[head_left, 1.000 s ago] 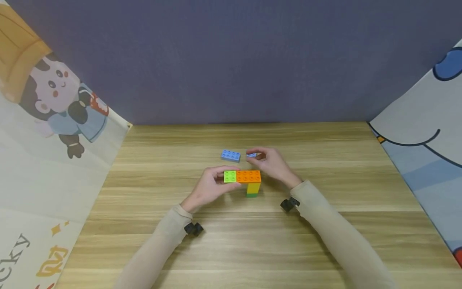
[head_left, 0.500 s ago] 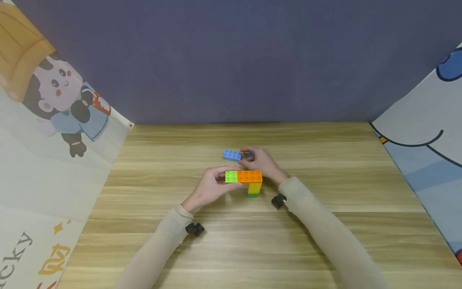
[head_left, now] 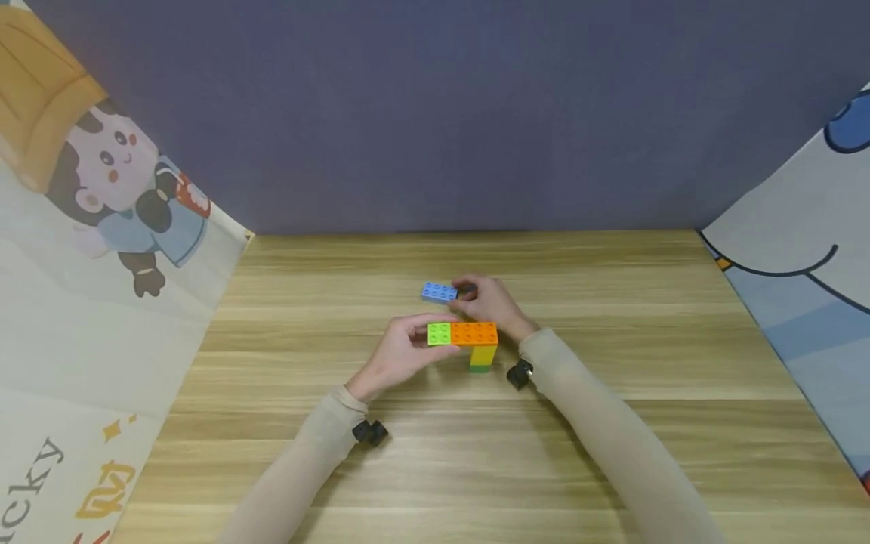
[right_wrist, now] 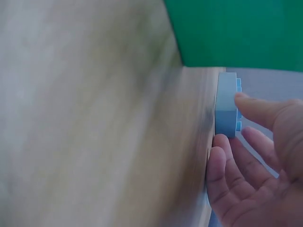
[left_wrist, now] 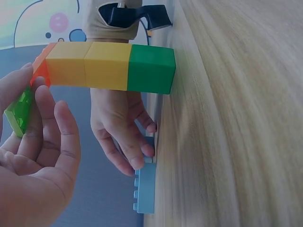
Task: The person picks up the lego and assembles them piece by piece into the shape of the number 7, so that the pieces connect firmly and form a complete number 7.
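My left hand (head_left: 390, 353) grips the lime green brick (head_left: 438, 333) at the left end of a toy brick build. An orange brick (head_left: 473, 333) continues its top to the right. Beneath that end runs a column of yellow bricks (left_wrist: 108, 66) with a green brick (left_wrist: 151, 69) as its foot. Farther back, my right hand (head_left: 491, 306) has thumb and fingers around a blue brick (left_wrist: 149, 141), mostly hidden by the fingers. Its fingertips are right at the right end of a longer blue brick (head_left: 439, 292), studs up on the table.
The wood-grain table (head_left: 326, 272) ends at a dark blue back panel (head_left: 435, 121). Printed cartoon panels stand at left (head_left: 61, 302) and right (head_left: 809, 264). Small black devices (head_left: 370, 432) sit at both wrists.
My right hand has moved left to the end of the longer blue brick, the other blue brick shifting left within its fingers. My left hand keeps its grip on the build, nearly still.
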### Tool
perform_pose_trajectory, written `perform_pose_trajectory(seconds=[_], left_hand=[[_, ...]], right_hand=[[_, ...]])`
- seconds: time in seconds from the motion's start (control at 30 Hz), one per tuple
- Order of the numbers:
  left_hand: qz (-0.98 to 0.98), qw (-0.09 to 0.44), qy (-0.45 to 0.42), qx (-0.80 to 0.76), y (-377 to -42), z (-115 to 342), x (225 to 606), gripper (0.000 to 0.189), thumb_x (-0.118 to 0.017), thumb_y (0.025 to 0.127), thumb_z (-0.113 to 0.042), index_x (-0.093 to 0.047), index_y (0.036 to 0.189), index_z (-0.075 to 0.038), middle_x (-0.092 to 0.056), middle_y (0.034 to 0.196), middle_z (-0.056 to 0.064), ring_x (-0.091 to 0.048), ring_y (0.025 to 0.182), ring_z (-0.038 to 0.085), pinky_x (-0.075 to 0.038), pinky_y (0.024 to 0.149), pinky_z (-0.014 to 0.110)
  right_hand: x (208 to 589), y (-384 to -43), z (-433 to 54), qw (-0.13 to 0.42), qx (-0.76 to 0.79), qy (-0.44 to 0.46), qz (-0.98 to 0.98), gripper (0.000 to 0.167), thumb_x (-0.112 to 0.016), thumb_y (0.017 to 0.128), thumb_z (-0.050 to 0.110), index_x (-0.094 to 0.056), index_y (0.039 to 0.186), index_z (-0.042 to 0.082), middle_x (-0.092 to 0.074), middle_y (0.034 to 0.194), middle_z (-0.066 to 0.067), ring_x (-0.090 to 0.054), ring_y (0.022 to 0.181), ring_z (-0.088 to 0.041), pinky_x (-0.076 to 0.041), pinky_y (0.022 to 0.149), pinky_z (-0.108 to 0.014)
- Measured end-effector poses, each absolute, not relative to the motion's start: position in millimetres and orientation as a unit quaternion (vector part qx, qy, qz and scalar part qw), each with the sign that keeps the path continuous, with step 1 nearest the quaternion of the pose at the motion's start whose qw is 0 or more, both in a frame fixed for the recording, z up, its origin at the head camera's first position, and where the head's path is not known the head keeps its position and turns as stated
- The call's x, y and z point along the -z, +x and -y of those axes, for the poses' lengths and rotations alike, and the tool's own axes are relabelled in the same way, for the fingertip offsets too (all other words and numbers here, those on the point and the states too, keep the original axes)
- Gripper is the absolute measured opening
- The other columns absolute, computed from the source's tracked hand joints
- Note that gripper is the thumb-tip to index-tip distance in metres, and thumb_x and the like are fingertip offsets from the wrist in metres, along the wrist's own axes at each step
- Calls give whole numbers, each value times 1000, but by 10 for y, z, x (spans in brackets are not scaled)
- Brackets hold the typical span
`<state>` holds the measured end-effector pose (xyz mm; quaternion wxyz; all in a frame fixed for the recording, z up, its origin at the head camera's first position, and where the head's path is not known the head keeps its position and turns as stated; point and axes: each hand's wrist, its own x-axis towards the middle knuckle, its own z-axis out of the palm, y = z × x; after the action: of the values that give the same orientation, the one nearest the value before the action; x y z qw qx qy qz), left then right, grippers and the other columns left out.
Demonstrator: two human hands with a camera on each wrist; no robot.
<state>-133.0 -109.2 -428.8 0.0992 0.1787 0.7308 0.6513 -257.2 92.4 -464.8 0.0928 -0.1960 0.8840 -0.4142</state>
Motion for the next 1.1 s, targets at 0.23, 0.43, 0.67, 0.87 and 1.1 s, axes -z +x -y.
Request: perform_pose_trajectory(seconds=[0.23, 0.43, 0.67, 0.87, 1.1], left_hand=[[-735, 96, 178, -647, -1330, 1089, 4286, 43, -80, 95, -5, -69, 136, -1, -74, 130, 20, -77, 101, 17, -65, 87, 31], [-727, 101, 178, -656, -1324, 1086, 4284, 44, -80, 94, -3, -69, 136, 0, -73, 131, 21, -77, 101, 17, -65, 87, 31], [-725, 102, 178, -657, -1328, 1097, 4296, 44, -80, 94, -4, -69, 136, -1, -73, 131, 20, -77, 101, 16, -65, 86, 30], [-726, 104, 176, -657, -1325, 1111, 4293, 45, -80, 95, -5, -68, 138, 0, -73, 132, 20, -77, 102, 17, -64, 85, 28], [-725, 107, 178, -656, -1312, 1102, 4275, 44, -79, 95, -4, -68, 138, 0, -73, 131, 21, -77, 102, 16, -65, 85, 29]], right_hand=[[4649, -2576, -921, 94, 408, -196, -887, 43, -82, 96, 21, -71, 134, 6, -73, 133, -15, -74, 109, -30, -63, 95, -44], [4648, -2572, -934, 100, 422, -193, -880, 42, -83, 94, 20, -73, 131, 4, -75, 129, -16, -75, 110, -30, -63, 95, -43], [4616, -2559, -981, 107, 465, -182, -860, 41, -84, 92, 17, -74, 129, 2, -76, 124, -19, -75, 111, -33, -63, 97, -45], [4599, -2551, -1000, 103, 465, -184, -860, 40, -85, 92, 18, -74, 127, 2, -77, 123, -18, -76, 110, -32, -63, 96, -44], [4573, -2520, -1026, 98, 459, -184, -864, 38, -86, 92, 20, -76, 125, 6, -78, 122, -15, -77, 108, -30, -63, 95, -45]])
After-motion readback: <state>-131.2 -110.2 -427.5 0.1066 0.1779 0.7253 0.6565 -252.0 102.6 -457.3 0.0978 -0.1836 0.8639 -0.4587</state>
